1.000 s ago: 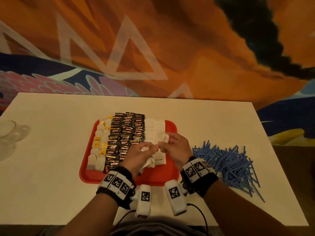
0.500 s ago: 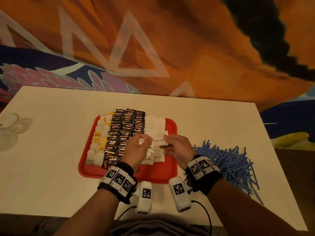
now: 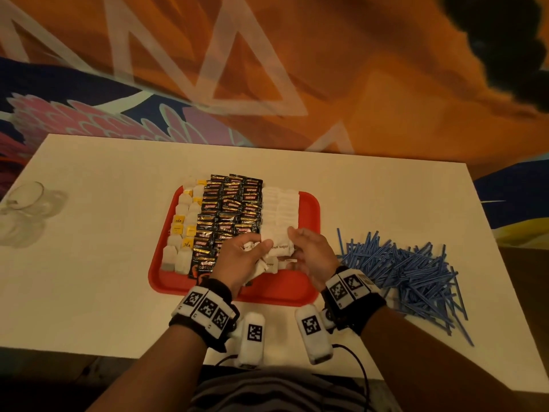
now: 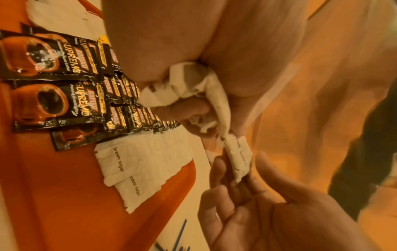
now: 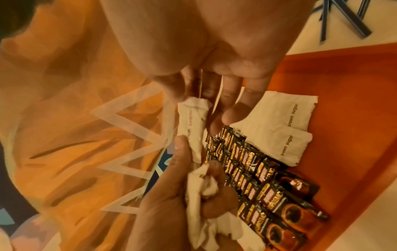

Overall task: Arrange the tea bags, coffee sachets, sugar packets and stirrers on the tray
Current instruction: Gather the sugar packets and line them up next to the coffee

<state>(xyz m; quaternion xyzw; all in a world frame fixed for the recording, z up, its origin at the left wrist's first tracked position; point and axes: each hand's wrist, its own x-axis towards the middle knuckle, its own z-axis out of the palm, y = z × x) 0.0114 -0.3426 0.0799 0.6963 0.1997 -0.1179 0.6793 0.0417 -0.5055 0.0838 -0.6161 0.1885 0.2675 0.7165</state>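
Fingers (image 3: 269, 244) above white table (image 3: 89, 263)

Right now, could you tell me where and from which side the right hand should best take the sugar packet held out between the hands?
Probably by its free short end, coming from the right. The brown sugar packet sticks out of the left hand, which pinches its other end, toward the right hand; it is flat, so thumb and fingertip suit its two faces.

My white table (image 3: 89, 292) carries the red tray (image 3: 309, 209) mid-frame, stirrers (image 3: 416, 269) right, glass (image 3: 23, 197) far left.
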